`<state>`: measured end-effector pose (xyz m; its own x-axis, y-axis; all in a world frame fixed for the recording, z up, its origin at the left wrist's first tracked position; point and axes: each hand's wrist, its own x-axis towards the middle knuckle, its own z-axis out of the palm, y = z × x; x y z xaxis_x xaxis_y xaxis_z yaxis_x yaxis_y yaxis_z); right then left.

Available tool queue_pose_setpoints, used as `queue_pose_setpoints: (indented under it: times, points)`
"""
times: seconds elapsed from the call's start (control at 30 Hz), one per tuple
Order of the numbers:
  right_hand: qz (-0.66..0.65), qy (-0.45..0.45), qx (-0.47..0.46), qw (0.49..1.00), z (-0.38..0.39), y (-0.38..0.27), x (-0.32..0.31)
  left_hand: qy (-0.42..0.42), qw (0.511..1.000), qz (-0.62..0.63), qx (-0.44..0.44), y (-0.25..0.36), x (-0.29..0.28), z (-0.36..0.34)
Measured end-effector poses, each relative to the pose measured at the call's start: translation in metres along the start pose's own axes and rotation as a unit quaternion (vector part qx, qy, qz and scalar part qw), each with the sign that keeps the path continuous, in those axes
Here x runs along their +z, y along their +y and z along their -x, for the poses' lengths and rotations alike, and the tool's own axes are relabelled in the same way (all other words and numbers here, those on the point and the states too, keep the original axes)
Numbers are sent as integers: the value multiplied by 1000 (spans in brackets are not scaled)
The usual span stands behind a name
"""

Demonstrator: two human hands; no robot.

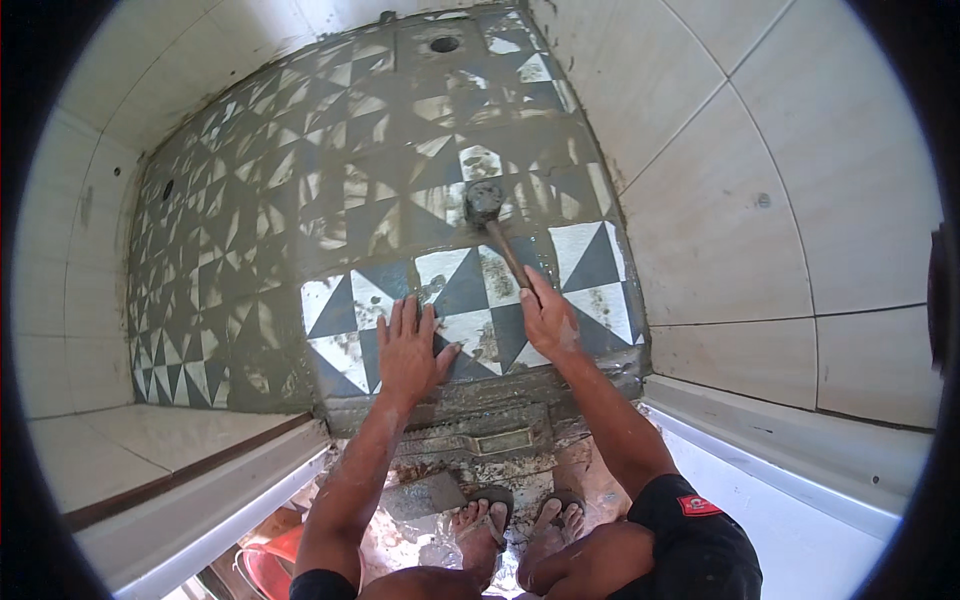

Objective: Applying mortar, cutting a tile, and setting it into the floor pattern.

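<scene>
My right hand (549, 318) grips the wooden handle of a mallet (484, 202). Its mortar-smeared dark head is over the tiled floor ahead, and whether it touches the tiles I cannot tell. Flat on the nearest row of tiles lies my left hand (408, 350), fingers spread and thumb out to the right. Beneath both hands are white and dark blue-grey triangle-patterned floor tiles (592, 262), cleaner than those beyond. The farther patterned tiles (270, 220) carry a wet grey mortar film.
Pale wall tiles (720, 190) enclose the floor. A round drain hole (444, 44) is at the far end. Nearest my sandalled feet lies a mortar-coated notched trowel (470, 430) along the doorway edge. A red bucket (272, 568) stands at lower left, beside the white door frame (215, 505).
</scene>
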<state>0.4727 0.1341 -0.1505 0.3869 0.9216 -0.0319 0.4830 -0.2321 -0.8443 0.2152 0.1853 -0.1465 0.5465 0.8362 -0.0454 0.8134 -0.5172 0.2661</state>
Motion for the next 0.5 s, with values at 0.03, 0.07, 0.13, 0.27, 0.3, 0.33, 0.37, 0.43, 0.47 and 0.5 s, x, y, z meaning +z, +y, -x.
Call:
queue_pose_setpoints:
  times: [0.03, 0.07, 0.13, 0.27, 0.3, 0.33, 0.37, 0.43, 0.47, 0.5]
  points:
    - [-13, -7, 13, 1000, 0, 0, -2, -1, 1000, -7, -2, 0, 0, -1]
    - [-12, -2, 14, 1000, 0, 0, -3, 5, 1000, -15, -5, -1, 0, -1]
    - [-32, 5, 5, 999, -1, 1, -6, 6, 1000, -15, -2, -1, 0, -3]
    - [-45, 28, 2, 999, -12, 4, -15, 13, 1000, -12, -1, 2, -3, -6]
    - [-45, 45, 2, 998, -17, 5, -18, 14, 1000, -5, 13, 3, -4, -7]
    - [-48, 59, 20, 997, -20, 6, -22, 7, 1000, 1, 21, 4, -6, -7]
    - [-51, 65, 22, 996, -22, 7, -28, 10, 1000, 3, 25, 6, -7, -8]
    - [-33, 75, 31, 996, -22, 8, -37, 7, 998, 9, 66, 9, -8, -13]
    - [-19, 93, 27, 995, -19, 7, -40, -6, 998, 10, 58, 11, -8, -15]
    - [-60, 78, 63, 993, -15, 6, -43, -22, 998, 0, 64, 14, -6, -18]
